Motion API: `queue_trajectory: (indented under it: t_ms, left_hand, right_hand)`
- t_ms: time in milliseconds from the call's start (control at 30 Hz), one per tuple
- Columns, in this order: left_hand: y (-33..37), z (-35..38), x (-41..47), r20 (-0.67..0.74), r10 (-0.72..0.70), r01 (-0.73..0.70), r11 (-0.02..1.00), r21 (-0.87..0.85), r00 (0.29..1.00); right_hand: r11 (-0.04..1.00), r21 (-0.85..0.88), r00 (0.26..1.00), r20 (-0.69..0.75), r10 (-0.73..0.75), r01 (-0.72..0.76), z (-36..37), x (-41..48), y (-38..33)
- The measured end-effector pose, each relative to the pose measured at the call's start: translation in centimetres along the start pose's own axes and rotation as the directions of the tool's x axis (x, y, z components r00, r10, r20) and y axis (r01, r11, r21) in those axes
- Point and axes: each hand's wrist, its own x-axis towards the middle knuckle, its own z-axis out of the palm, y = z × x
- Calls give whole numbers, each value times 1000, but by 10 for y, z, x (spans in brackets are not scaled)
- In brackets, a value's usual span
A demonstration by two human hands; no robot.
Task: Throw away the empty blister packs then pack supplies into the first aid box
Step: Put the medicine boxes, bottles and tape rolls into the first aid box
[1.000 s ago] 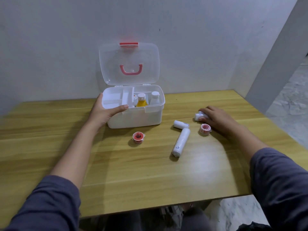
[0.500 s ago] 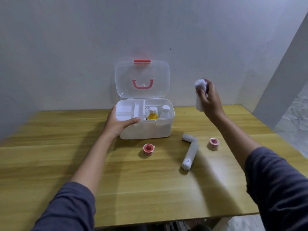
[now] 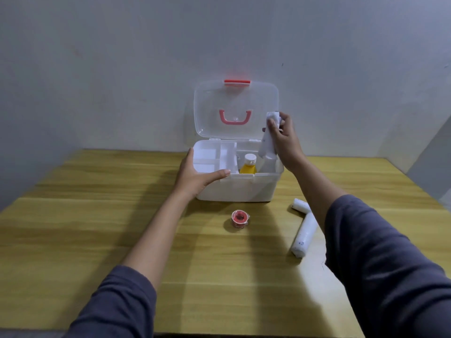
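Note:
The white first aid box [image 3: 244, 189] stands open on the wooden table, its clear lid [image 3: 235, 108] with a red handle tipped up against the wall. Inside, a yellow bottle [image 3: 248, 165] with a white cap stands in the right half, beside a white divided tray [image 3: 207, 156] on the left. My left hand [image 3: 195, 175] grips the box's front left rim. My right hand [image 3: 284, 140] holds a white bandage roll [image 3: 268, 135] upright over the box's right side. A red tape roll [image 3: 240, 217] lies in front of the box.
Two more white bandage rolls lie on the table to the right: a short one [image 3: 300, 206] and a long one [image 3: 303, 236], partly behind my right sleeve. A grey wall is right behind the box. The table's right edge is near.
My right hand picked a bandage roll off the table, lifted it and carried it left over the open box. My left hand stayed on the box. A second tape roll is now hidden.

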Motion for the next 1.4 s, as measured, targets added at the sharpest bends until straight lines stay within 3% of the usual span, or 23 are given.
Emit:
queue_trajectory:
  t_ms: [167,600,933,1200,1400]
  left_hand:
    - [-1,1,0,-1,11,-11,1000,-7,1000]
    - [1,2,-1,19,3,-3,1000,-1,1000]
    - [-4,2,2,-2,28,-28,1000,6,1000]
    - [-6,2,4,3,18,-18,1000,-15,1000]
    - [-6,3,3,10,38,-37,999,-29,999]
  right_hand:
    - [988,-155,1000,23,-8,12,-7,-1,10]
    - [986,-166,998,48,27,-18,-22,-12,10]
    - [881,-468,997,51,-52,70,-17,-11,10]
    - [805,-569,961,278,-6,169,-31,-12,6]
    - [753,-620,952,306,-30,223,-29,-8,0]
